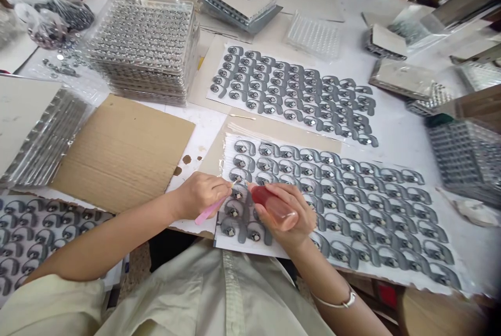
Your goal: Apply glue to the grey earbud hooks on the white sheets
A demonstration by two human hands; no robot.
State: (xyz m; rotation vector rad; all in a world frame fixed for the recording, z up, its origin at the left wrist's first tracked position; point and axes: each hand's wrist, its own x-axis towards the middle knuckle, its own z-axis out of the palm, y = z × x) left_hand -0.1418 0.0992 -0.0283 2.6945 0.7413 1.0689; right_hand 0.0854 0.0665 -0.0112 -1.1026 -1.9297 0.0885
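Observation:
My left hand (199,195) is closed around a slim pink stick-like tool (209,211), whose exact kind I cannot make out. In my right hand (295,213) is a small squeeze bottle (274,205) of reddish liquid, tilted with its narrow nozzle pointing left. The tool's thin tip and the nozzle come close together over the left part of a white sheet (245,250). Rows of grey curved pieces (332,224), each with a shiny round stone-like part, lie on this sheet. Whether either tip touches a piece is too small to tell.
Behind lies a second sheet of similar grey pieces (291,91), with a cotton swab (242,116) in front. Stacked clear trays (144,49) stand at the back left, near a brown cardboard sheet (125,148). More stacked trays (465,153) stand at the right.

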